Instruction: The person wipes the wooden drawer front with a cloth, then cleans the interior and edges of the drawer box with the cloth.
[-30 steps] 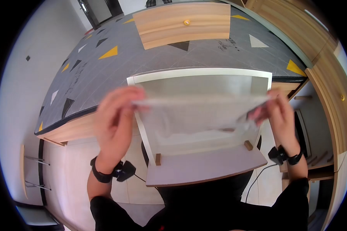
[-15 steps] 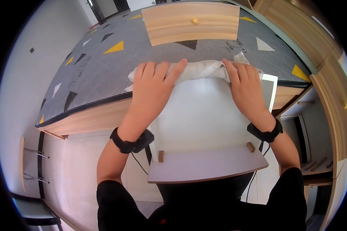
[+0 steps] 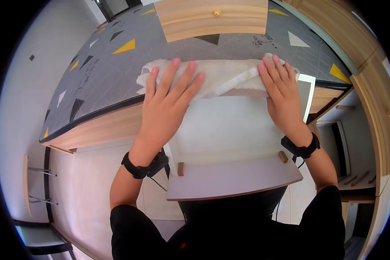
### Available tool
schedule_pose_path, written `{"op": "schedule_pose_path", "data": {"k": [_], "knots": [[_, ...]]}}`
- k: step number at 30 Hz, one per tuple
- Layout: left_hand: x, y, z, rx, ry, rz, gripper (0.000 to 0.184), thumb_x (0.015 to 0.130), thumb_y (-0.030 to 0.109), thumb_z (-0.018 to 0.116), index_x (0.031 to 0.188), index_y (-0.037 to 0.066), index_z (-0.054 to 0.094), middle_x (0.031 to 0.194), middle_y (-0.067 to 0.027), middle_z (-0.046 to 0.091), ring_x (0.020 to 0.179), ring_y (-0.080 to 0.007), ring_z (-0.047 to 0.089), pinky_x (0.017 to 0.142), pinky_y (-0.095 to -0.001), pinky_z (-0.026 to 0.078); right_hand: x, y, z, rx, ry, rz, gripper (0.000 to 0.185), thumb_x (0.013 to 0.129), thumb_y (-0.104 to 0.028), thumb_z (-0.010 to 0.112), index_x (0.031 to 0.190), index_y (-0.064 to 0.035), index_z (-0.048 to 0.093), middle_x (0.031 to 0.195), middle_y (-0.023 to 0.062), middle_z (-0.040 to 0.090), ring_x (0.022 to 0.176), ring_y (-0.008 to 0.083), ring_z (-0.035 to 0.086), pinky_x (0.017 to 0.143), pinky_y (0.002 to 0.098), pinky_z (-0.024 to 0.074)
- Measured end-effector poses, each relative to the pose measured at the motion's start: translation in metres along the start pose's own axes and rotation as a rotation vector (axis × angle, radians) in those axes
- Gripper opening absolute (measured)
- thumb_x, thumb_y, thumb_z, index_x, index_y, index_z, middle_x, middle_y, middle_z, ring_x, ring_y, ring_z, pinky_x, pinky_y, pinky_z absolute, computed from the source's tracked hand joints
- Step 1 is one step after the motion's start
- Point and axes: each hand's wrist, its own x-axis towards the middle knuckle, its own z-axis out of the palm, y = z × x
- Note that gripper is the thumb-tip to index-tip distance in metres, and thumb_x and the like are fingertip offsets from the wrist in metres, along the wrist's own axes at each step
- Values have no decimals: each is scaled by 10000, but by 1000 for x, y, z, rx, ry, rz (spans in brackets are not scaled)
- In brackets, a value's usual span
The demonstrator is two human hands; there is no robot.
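A whitish cloth [image 3: 221, 71] lies draped and folded over the far edge of a white drawer [image 3: 229, 130]. My left hand [image 3: 167, 102] rests on the cloth's left part, fingers stretched and spread. On the right part lies my right hand [image 3: 284, 93], its fingers extended, with the thumb side towards the middle. Neither hand is wrapped round the cloth. The drawer's near panel [image 3: 234, 184] faces me, with a small brown wood block at each inner corner. Black straps with dark devices sit on both wrists.
Beyond the cloth is a grey patterned mattress [image 3: 104, 78] on a wooden bed frame [image 3: 99, 123]. A wooden drawer with a yellow knob [image 3: 217, 13] stands on it. Wooden cabinets [image 3: 372, 104] line the right side, and cables hang near both forearms.
My fingers have gone from curled over the cloth to stretched out on top of it. The cloth now looks broader, with a diagonal fold showing between my hands.
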Motion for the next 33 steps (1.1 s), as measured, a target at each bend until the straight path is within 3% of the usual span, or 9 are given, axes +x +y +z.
{"op": "schedule_pose_path", "data": {"k": [6,8,13,18,22,25,27,29,33], "knots": [[-11,2,1,54,42,33,539,774,71,651,1299,186,609,1428,17,531,1367,-243,437,1125,-519,294,-6,-2,-6,34,42,-12,576,766,83,600,1330,-30,572,1411,128,537,1336,342,470,1110,495,365],[-14,2,-2,-28,-5,53,589,761,-2,647,1323,168,595,1437,-34,529,1391,-294,411,1131,-565,264,-8,-3,-10,29,12,-14,562,778,97,591,1326,-25,574,1408,135,538,1345,336,464,1129,484,357],[-16,5,0,-26,138,53,441,812,85,631,1242,180,644,1368,17,587,1345,-241,475,1131,-514,300,-11,3,-16,107,62,-55,545,777,152,556,1296,-8,594,1378,145,557,1337,339,475,1131,491,366],[-18,6,-5,-37,143,92,398,823,97,635,1213,176,660,1338,17,610,1317,-226,502,1123,-511,330,-13,13,-29,445,2,-60,426,732,183,527,1101,13,656,1249,152,634,1248,326,554,1114,512,372],[-22,6,-13,-77,175,121,323,838,114,648,1153,176,687,1269,32,653,1274,-178,533,1107,-494,359,-12,4,-32,459,69,-46,379,685,191,522,988,10,658,1159,147,676,1181,331,590,1095,507,388],[-27,8,-15,-107,200,129,271,837,116,663,1099,171,705,1203,36,687,1199,-151,574,1085,-473,386,-9,-3,-38,365,115,-70,364,641,162,525,936,-6,656,1077,126,698,1078,323,624,1045,493,426],[-30,9,-17,-124,215,124,251,833,113,671,1075,168,712,1172,37,701,1152,-139,596,1069,-461,403,-8,-8,-38,258,177,-117,352,595,101,534,902,-26,647,976,113,676,961,301,627,930,463,457],[-32,12,-19,-216,282,132,289,779,-13,661,1033,116,709,1100,2,732,1027,-163,636,1034,-449,411,-3,-12,-38,240,196,-137,332,580,62,547,886,-33,636,915,103,640,900,294,608,870,451,446],[-38,7,-20,-230,306,172,253,787,70,690,1034,119,710,1112,-2,717,912,-150,621,920,-360,473,7,-19,-33,274,247,-144,290,546,-46,591,835,-52,611,787,83,530,780,285,552,737,412,396]]}}
